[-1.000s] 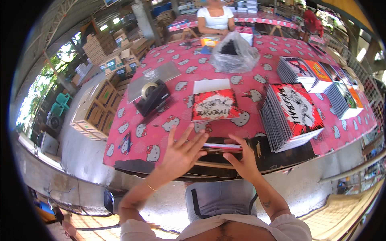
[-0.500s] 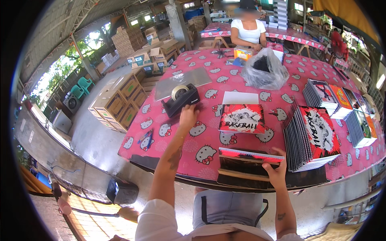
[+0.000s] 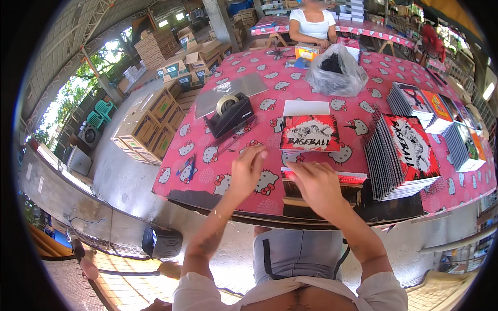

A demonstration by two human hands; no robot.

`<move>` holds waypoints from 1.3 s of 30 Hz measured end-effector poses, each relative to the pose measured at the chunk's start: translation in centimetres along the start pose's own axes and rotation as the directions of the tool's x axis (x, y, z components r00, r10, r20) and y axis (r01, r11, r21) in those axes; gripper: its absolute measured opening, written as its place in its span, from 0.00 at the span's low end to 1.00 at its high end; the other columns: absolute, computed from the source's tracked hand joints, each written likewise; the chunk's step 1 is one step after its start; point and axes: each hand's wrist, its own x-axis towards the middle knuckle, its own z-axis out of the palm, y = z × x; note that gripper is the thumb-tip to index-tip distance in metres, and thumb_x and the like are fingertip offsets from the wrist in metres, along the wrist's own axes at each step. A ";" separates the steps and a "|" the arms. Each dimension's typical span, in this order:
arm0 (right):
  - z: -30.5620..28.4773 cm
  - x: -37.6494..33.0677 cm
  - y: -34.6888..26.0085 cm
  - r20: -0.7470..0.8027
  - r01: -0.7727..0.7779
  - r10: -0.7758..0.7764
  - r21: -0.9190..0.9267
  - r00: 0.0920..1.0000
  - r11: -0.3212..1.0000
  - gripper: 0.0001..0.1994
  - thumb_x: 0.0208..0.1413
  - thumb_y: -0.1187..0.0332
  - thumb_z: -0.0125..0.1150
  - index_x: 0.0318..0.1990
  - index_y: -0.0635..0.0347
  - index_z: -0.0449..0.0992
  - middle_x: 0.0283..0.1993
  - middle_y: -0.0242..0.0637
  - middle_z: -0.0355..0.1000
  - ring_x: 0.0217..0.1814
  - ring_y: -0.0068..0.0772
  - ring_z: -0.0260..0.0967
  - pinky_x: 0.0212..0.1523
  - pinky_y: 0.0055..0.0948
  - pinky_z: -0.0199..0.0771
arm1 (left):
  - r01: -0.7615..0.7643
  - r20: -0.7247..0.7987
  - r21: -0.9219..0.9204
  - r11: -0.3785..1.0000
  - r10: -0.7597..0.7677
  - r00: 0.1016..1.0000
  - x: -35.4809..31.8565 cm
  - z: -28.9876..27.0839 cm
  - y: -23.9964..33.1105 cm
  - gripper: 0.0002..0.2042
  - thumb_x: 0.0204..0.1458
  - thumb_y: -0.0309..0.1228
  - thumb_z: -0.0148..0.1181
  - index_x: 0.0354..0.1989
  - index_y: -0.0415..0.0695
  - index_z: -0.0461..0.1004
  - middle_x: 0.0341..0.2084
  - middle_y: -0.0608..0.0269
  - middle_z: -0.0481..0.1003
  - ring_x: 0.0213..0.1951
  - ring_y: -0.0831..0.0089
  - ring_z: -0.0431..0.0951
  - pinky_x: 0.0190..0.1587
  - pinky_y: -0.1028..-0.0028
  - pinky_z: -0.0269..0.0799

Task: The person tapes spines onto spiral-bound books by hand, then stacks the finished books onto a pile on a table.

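Note:
My left hand [image 3: 249, 170] hovers over the pink table, fingers curled together; whatever they pinch is too small to make out. It is nearest the black tape dispenser [image 3: 229, 115] with its roll of tape. Above the left part of a red-edged spiral notebook [image 3: 355, 177], my right hand [image 3: 317, 187] has its fingers bent together, pointing left. That notebook stands in a dark wooden holder [image 3: 298, 205] at the table's near edge, partly hidden by the hand. Just beyond lies a red, white and black notebook [image 3: 309, 133] over a white sheet [image 3: 306, 108].
A tall stack of spiral notebooks [image 3: 402, 155] rises on the right, with more stacks [image 3: 412, 106] behind. Farther back are a clear plastic bag [image 3: 337, 72] and a person [image 3: 313, 26]. A clear flat sheet [image 3: 228, 93] lies beyond the dispenser; cartons [image 3: 148, 122] stand left.
My left hand has left the tape dispenser and come nearer. My right hand has moved from the notebook's right end to its left part. The view has shifted slightly.

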 end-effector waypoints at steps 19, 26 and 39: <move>1.1 0.8 0.4 0.076 -0.073 0.066 0.092 0.995 0.993 0.06 0.53 0.71 0.67 0.38 0.54 0.79 0.31 0.35 0.76 0.30 0.43 0.76 0.33 0.39 0.76 | -0.096 -0.099 -0.143 0.985 0.083 0.992 -3.4 -0.3 4.5 0.09 0.55 0.23 0.68 0.44 0.39 0.82 0.35 0.54 0.80 0.32 0.63 0.83 0.28 0.69 0.77; 0.5 1.1 0.6 0.123 -0.063 0.053 0.076 0.991 0.995 0.05 0.52 0.71 0.67 0.37 0.53 0.79 0.30 0.33 0.76 0.27 0.42 0.75 0.31 0.39 0.75 | -0.102 0.029 -0.033 0.994 0.103 0.994 -1.9 -1.3 4.2 0.07 0.54 0.23 0.69 0.39 0.40 0.80 0.31 0.55 0.78 0.30 0.58 0.81 0.28 0.65 0.75; 0.1 1.4 0.6 0.259 -0.149 0.094 0.200 0.961 0.969 0.06 0.58 0.69 0.66 0.42 0.56 0.79 0.38 0.37 0.79 0.34 0.48 0.78 0.34 0.42 0.75 | -0.061 0.378 -0.207 0.977 0.137 0.916 0.1 -3.4 4.1 0.11 0.56 0.27 0.69 0.45 0.39 0.76 0.39 0.58 0.75 0.33 0.64 0.80 0.31 0.68 0.75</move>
